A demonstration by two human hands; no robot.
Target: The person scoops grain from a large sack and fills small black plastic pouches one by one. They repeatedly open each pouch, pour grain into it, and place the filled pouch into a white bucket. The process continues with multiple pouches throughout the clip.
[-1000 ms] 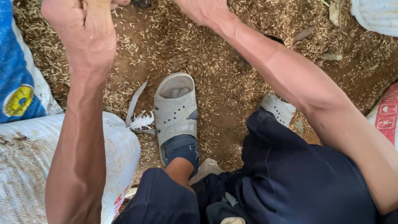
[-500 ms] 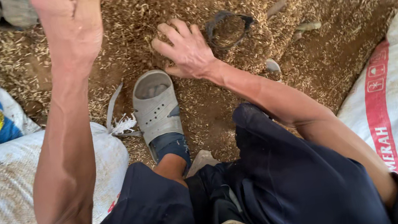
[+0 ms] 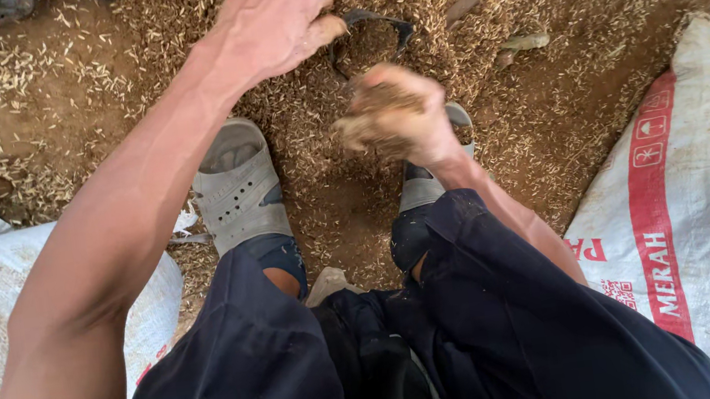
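Head view: I see my right hand point(image 3: 390, 118) at centre cupped around a scoop of grain husks point(image 3: 380, 106); my left hand point(image 3: 274, 20) above, loosely curled, grips nothing I can make out. Most husks still cover the ground point(image 3: 544, 122).

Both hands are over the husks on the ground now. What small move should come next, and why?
Probably carry the right hand gently aside, palm up: it cups a loose heap of husks that would spill if tipped. The left hand is closed just above the dark curved object.

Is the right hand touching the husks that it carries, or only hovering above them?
Touching. The head view shows the right hand cupped around a clump of husks, with husks lying directly on its palm and fingers.
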